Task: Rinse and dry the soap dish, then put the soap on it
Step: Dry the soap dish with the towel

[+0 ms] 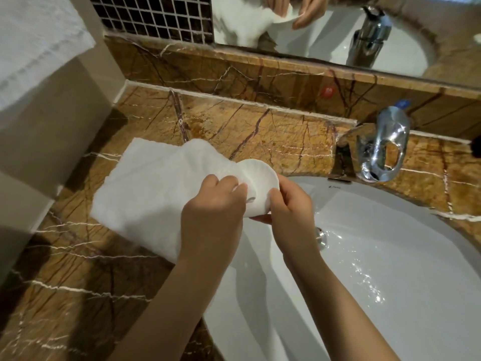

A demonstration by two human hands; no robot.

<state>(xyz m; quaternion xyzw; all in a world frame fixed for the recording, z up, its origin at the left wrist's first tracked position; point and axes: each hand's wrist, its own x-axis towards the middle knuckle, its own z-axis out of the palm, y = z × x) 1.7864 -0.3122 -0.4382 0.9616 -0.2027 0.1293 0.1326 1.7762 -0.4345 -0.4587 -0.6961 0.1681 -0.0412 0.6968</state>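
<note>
A small round white soap dish (263,178) is held tilted above the left rim of the sink. My right hand (289,204) grips its lower right edge. My left hand (216,204) pinches a white towel (145,188) and presses a fold of it against the dish's face. The rest of the towel lies spread on the marble counter to the left. No soap shows in this view.
A white basin (390,256) with water drops and a metal drain (321,237) fills the lower right. A chrome faucet (382,149) stands behind it. A brown marble counter (78,282) runs left. A mirror (338,35) and another hanging towel (33,43) are above.
</note>
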